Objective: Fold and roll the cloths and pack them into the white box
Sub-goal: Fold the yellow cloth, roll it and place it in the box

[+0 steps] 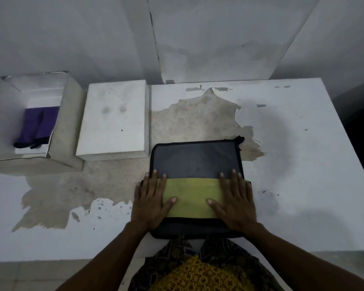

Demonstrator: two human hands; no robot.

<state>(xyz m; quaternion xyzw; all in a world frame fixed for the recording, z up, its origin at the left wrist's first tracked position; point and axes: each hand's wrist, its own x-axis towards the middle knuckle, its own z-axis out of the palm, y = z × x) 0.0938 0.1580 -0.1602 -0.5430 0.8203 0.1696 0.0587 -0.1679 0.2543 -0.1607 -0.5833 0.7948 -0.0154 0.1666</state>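
Observation:
A grey cloth with a black border [195, 158] lies flat near the table's front edge, its near part folded over to show a yellow side [192, 196]. My left hand [150, 201] presses flat on the left end of the yellow fold. My right hand [235, 201] presses flat on its right end, fingers straight and spread. The open white box [66, 131] stands at the far left of the table and holds purple rolled cloths [39, 124] with black edges.
The white box lid [114, 118] lies between the box and the cloth. The white table [303, 143] has a large patch of peeled, brownish surface in its middle. A wall rises just behind the table. My patterned clothing shows at the front edge.

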